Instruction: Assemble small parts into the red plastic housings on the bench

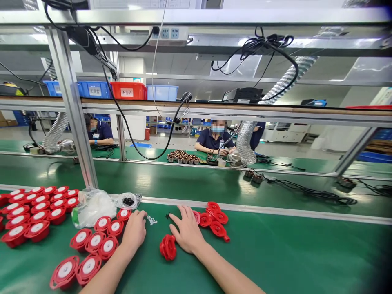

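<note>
My left hand (134,229) rests on the green mat with its fingers curled, beside a small heap of tiny white parts (151,220). My right hand (186,230) lies flat on the mat, fingers spread, holding nothing. A red round part (168,247) stands on edge just left of my right wrist. A few red covers (214,218) lie piled right of my right fingers. Red round parts with white centres (101,239) sit in rows left of my left hand.
More red parts with white centres (30,212) fill the far left. A clear plastic bag (92,206) and a small bag of dark parts (128,200) lie behind them. A conveyor belt (199,183) runs beyond; two other people sit at the opposite bench. A metal post (75,110) stands left.
</note>
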A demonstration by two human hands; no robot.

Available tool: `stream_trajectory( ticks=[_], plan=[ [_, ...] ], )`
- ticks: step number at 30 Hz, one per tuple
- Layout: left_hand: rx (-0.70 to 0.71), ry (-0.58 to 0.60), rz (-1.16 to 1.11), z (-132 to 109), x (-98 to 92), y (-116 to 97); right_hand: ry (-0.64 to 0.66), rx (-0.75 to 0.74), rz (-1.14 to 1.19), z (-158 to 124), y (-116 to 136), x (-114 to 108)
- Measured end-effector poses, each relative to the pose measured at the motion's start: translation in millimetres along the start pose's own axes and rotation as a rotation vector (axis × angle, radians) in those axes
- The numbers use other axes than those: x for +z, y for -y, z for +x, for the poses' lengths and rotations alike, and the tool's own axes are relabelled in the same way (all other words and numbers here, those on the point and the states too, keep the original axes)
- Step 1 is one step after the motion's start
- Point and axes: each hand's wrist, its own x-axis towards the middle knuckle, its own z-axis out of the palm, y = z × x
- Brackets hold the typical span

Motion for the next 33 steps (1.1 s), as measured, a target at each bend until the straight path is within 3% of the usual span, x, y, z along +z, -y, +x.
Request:
stream_trajectory(
  ticks=[7, 11, 17, 22, 33],
  plan=[
    [-0.028, -0.011, 0.045, 6, -2.6, -4, -0.077, 0.022, -0.082, -8, 3, 3],
    [-0.061, -0.029, 0.069, 8, -3.0, -6, -0.090, -0.065, -0.103, -24, 3, 0],
    [-0.074, -0.029, 0.087, 10, -2.9, -7, -0.090, -0.140, 0.068, -48, 5, -12],
    [-0.056, -0.027, 0.074, 11, 1.0, -9, -0.034, -0.229, 0.172, -50, 12, -19],
    [-0.057, -0.040, 0.024, 12, 6.5, -7, -0.030, -0.159, 0.345, -44, 19, -25]
  ],
)
